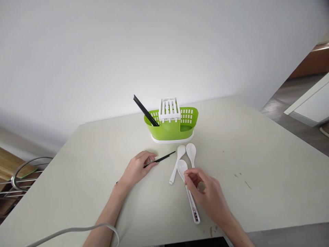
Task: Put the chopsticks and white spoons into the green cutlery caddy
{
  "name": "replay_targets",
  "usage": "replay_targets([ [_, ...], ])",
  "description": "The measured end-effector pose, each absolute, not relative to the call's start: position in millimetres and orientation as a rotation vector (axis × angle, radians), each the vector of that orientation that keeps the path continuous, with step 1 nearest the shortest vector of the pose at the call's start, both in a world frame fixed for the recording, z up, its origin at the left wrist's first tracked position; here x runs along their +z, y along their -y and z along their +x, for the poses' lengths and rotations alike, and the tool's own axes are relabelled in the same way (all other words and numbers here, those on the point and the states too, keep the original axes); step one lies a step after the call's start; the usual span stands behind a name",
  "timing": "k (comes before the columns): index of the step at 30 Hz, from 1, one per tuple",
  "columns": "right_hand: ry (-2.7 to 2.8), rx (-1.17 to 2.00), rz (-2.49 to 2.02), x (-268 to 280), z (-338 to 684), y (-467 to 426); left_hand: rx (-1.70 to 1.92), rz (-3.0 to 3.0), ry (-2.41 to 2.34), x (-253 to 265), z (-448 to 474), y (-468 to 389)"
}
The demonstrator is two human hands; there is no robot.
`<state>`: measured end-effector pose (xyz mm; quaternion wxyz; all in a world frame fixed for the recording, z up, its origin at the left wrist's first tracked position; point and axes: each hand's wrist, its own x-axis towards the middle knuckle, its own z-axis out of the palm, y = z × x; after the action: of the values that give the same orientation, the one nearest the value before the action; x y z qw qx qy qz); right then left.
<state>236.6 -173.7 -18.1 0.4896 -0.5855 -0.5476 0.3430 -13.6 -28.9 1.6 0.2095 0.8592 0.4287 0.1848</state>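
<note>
Holding thin, straight chopsticks, the left hand curves.

1. Before you stands a pale wall, behind the light table.
2. At your left, you see a metal rack and a wooden board.
3. A grey cable curves near you.
4. To your right is grey floor.

Bare hands, bare forearms

Holding black chopsticks in left hand | poising pinched right hand at printed white spoon, near two more white spoons | facing green utensil basket on desk
</note>
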Motion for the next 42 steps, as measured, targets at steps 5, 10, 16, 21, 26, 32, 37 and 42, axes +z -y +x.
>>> replay_targets([
  [5,1.342,0.83,-1.427,-18.5,236.0,173.1,0.53,2.433,-1.192,-0.1,-12.5,29.0],
  [10,1.332,0.832,-1.433,-18.7,235.4,174.7,0.532,2.449,-1.209,-0.1,-12.0,29.0],
  [16,1.334,0.826,-1.433,-18.8,235.6,175.3,0.512,2.49,-1.252,1.6,-12.2,29.9],
  [21,1.315,0.819,-1.441,-20.0,235.7,175.5,0.497,2.505,-1.27,3.1,-11.4,30.9],
  [26,1.308,0.811,-1.427,-20.2,235.1,176.1,0.486,2.547,-1.26,3.1,-11.5,31.9],
  [32,1.308,0.822,-1.437,-19.8,235.0,176.6,0.472,2.572,-1.273,2.9,-12.8,31.5],
  [37,1.312,0.821,-1.427,-21.1,235.3,176.4,0.49,2.574,-1.321,2.8,-13.7,31.0],
  [42,1.316,0.807,-1.439,-21.0,235.4,176.7,0.5,2.582,-1.316,2.1,-14.3,31.8],
])
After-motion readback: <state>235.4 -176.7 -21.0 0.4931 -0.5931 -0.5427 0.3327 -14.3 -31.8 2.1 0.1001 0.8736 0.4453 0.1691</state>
